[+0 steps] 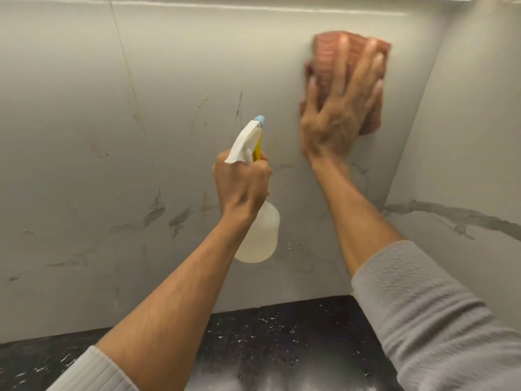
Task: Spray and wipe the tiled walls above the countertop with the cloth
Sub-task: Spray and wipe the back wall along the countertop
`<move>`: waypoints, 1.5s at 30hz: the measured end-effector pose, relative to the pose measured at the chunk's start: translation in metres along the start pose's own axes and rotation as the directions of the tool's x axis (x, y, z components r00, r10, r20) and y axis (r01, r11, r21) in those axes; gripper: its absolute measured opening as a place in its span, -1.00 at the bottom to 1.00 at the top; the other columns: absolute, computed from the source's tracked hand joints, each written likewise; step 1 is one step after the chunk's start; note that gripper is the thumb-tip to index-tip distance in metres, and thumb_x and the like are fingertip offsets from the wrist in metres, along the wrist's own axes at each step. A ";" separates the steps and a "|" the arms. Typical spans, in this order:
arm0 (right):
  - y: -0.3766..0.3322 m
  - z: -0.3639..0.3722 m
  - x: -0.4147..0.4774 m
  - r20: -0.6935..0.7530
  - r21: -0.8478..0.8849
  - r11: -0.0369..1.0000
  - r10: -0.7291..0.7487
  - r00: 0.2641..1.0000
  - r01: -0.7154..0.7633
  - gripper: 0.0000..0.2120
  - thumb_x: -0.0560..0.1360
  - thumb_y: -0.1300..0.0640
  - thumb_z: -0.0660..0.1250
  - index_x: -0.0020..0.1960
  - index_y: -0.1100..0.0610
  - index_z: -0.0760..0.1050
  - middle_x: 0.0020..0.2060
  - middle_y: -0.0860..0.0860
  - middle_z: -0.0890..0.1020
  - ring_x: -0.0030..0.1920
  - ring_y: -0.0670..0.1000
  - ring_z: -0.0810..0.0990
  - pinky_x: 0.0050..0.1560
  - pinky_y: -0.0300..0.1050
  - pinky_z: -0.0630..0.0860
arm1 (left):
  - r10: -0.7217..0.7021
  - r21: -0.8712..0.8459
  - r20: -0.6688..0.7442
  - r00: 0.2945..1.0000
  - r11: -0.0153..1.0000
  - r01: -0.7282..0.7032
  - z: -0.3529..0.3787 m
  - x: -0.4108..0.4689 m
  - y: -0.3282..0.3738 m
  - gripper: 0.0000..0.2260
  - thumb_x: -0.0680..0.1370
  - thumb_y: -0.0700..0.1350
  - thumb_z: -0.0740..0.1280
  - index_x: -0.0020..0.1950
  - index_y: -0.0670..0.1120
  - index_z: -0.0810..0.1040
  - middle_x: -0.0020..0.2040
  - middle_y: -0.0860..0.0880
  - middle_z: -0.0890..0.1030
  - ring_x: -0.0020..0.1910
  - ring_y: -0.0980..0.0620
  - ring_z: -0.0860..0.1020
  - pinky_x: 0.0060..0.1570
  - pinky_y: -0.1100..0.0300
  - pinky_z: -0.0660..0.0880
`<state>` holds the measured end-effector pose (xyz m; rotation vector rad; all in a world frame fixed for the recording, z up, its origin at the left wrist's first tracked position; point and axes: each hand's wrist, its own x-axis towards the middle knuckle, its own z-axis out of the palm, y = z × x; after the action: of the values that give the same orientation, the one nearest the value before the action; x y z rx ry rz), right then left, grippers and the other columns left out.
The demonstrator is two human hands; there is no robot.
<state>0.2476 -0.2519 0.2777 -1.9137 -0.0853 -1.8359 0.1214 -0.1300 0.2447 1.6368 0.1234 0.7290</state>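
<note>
My left hand (pixel 242 182) grips the neck of a clear spray bottle (pixel 260 235) with a white trigger head, a yellow trigger and a blue nozzle, pointed up at the pale marbled tiled wall (pixel 174 108). My right hand (pixel 341 108) lies flat with fingers spread on a pinkish-orange cloth (pixel 327 57), pressing it against the wall high up near the right corner. The hand and cloth look blurred.
A black speckled countertop (pixel 282 334) runs along the bottom, with a glossy reflection near the front. A side wall (pixel 465 150) with grey veining meets the back wall in a corner at the right. A bright edge shows at the top.
</note>
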 end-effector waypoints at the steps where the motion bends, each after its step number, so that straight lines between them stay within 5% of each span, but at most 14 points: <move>1: -0.009 0.006 -0.005 0.013 0.013 0.994 -0.107 0.994 0.107 -0.45 0.61 -0.12 0.18 0.55 0.06 0.27 0.53 0.27 0.24 0.55 0.29 0.15 0.55 0.27 0.03 | 0.001 0.002 -0.015 1.000 1.000 -0.001 0.001 0.001 0.000 -0.87 0.28 -0.31 0.26 -0.27 -0.29 0.59 -0.31 -0.32 0.62 -0.47 -0.23 0.56 -0.49 -0.21 0.55; 5: 0.005 -0.017 -0.128 0.257 0.044 0.943 -0.329 0.909 0.329 -0.50 0.68 -0.12 0.09 0.59 -0.08 0.15 0.60 0.13 0.05 0.61 0.16 -0.03 0.56 0.26 -0.05 | -0.004 0.079 -0.057 0.998 0.997 0.008 0.005 -0.001 -0.011 -0.84 0.29 -0.29 0.28 -0.23 -0.36 0.57 -0.26 -0.42 0.61 -0.34 -0.42 0.59 -0.37 -0.24 0.56; 9: 0.066 -0.057 -0.207 0.521 0.011 0.942 -0.291 0.802 0.334 -0.19 0.60 -0.12 0.25 0.59 -0.21 -0.27 0.57 -0.06 -0.36 0.59 0.04 -0.28 0.54 0.33 -0.05 | -0.048 0.100 -0.087 0.995 0.993 0.057 0.002 -0.013 -0.032 -0.85 0.38 -0.29 0.31 -0.18 -0.37 0.60 -0.22 -0.41 0.63 -0.29 -0.42 0.60 -0.26 -0.26 0.59; 16: 0.015 -0.005 -0.009 -0.006 0.009 1.000 0.009 1.000 -0.009 -0.48 0.65 -0.23 0.03 0.52 -0.02 0.31 0.52 0.27 0.27 0.53 0.28 0.17 0.51 0.33 0.07 | -0.017 0.049 -0.216 0.976 0.998 0.028 -0.010 -0.013 -0.034 -0.88 0.39 -0.30 0.28 -0.22 -0.34 0.58 -0.24 -0.41 0.61 -0.26 -0.42 0.59 -0.28 -0.29 0.59; 19: -0.009 -0.003 -0.034 0.074 0.036 0.977 -0.214 0.974 0.212 -0.47 0.60 -0.14 0.19 0.54 -0.06 0.28 0.54 0.24 0.24 0.55 0.28 0.15 0.54 0.30 -0.03 | 0.020 0.065 -0.241 0.970 0.998 -0.005 -0.013 -0.010 -0.028 -0.84 0.36 -0.27 0.25 -0.22 -0.35 0.56 -0.24 -0.42 0.60 -0.30 -0.43 0.58 -0.31 -0.28 0.58; 23: 0.044 -0.047 -0.112 0.407 0.151 0.826 -0.552 0.728 0.542 -0.35 0.53 -0.11 0.37 0.55 -0.13 0.20 0.60 0.04 -0.02 0.57 0.19 0.12 0.51 0.37 -0.03 | 0.023 0.064 -0.202 0.979 0.998 -0.010 -0.016 -0.012 -0.025 -0.88 0.31 -0.27 0.23 -0.30 -0.20 0.58 -0.26 -0.35 0.63 -0.49 -0.26 0.52 -0.40 -0.13 0.58; 25: 0.058 -0.043 -0.073 0.328 0.105 0.860 -0.504 0.799 0.499 -0.37 0.49 -0.05 0.41 0.52 -0.08 0.31 0.57 0.15 0.15 0.53 0.22 0.18 0.48 0.42 0.07 | 0.045 0.078 -0.164 0.985 0.996 -0.032 -0.017 -0.014 -0.023 -0.86 0.26 -0.23 0.22 -0.33 -0.11 0.57 -0.28 -0.31 0.64 -0.55 -0.14 0.48 -0.47 0.02 0.53; 28: 0.025 -0.011 0.018 0.034 0.004 0.985 -0.171 0.985 0.171 -0.53 0.60 -0.12 0.23 0.47 -0.03 0.41 0.46 0.29 0.36 0.48 0.32 0.27 0.45 0.43 0.16 | 0.039 0.085 -0.134 0.990 0.996 -0.028 -0.015 -0.014 -0.024 -0.86 0.24 -0.21 0.22 -0.34 -0.09 0.57 -0.30 -0.29 0.64 -0.51 -0.15 0.48 -0.47 0.01 0.51; 31: 0.004 0.004 0.027 -0.021 0.050 0.935 -0.352 0.936 0.352 -0.48 0.55 -0.11 0.28 0.49 -0.02 0.39 0.47 0.30 0.35 0.50 0.33 0.24 0.53 0.33 0.06 | 0.032 0.077 -0.131 0.991 0.997 -0.022 -0.008 -0.013 -0.027 -0.86 0.23 -0.21 0.22 -0.34 -0.09 0.58 -0.30 -0.27 0.65 -0.51 -0.15 0.48 -0.46 -0.01 0.52; 33: 0.021 -0.010 -0.026 0.117 0.126 0.883 -0.466 0.877 0.453 -0.44 0.56 -0.10 0.27 0.54 -0.04 0.29 0.53 0.26 0.25 0.56 0.29 0.13 0.56 0.27 -0.04 | 0.023 0.065 -0.122 0.992 0.998 -0.015 -0.001 -0.014 -0.030 -0.85 0.22 -0.20 0.23 -0.34 -0.09 0.58 -0.29 -0.26 0.66 -0.54 -0.12 0.47 -0.47 0.09 0.48; 37: 0.087 -0.059 -0.138 0.432 0.080 0.925 -0.369 0.823 0.373 -0.18 0.51 -0.11 0.35 0.59 -0.21 -0.08 0.61 0.01 -0.15 0.60 0.17 -0.09 0.56 0.27 -0.07 | 0.026 0.049 -0.062 0.998 0.999 -0.023 0.009 -0.023 -0.042 -0.88 0.20 -0.21 0.24 -0.38 -0.07 0.56 -0.30 -0.28 0.64 -0.51 -0.19 0.47 -0.48 0.12 0.44; 40: 0.102 -0.050 -0.091 0.190 0.097 0.983 -0.173 0.967 0.157 -0.16 0.54 -0.04 0.28 0.59 -0.27 -0.22 0.56 0.13 0.09 0.52 0.27 0.19 0.52 0.18 0.13 | 0.033 0.044 -0.006 0.999 0.998 -0.033 0.011 -0.027 -0.050 -0.87 0.19 -0.26 0.24 -0.44 -0.06 0.53 -0.38 -0.17 0.61 -0.42 -0.31 0.53 -0.56 0.17 0.40; 43: 0.085 -0.023 -0.028 -0.108 0.110 0.991 0.083 0.991 -0.071 -0.43 0.65 -0.12 0.16 0.58 -0.14 0.00 0.54 0.20 0.22 0.55 0.22 0.20 0.56 0.05 0.13 | 0.049 0.029 0.066 0.997 0.998 -0.051 0.010 -0.029 -0.056 -0.85 0.18 -0.27 0.23 -0.43 -0.07 0.54 -0.44 -0.01 0.61 -0.54 -0.19 0.47 -0.58 0.21 0.40; 45: 0.072 -0.014 -0.057 -0.058 0.054 0.998 0.036 0.998 -0.033 -0.46 0.66 -0.15 0.09 0.60 -0.11 0.06 0.56 0.19 0.16 0.59 0.19 0.09 0.55 0.13 0.09 | 0.052 0.027 0.098 0.994 0.998 -0.055 0.000 -0.029 -0.060 -0.86 0.18 -0.28 0.22 -0.44 -0.09 0.53 -0.44 0.01 0.61 -0.48 -0.28 0.50 -0.59 0.20 0.41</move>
<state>0.2561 -0.3045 0.2012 -1.8126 -0.0802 -1.8476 0.1178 -0.1307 0.1777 1.7059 0.0201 0.6891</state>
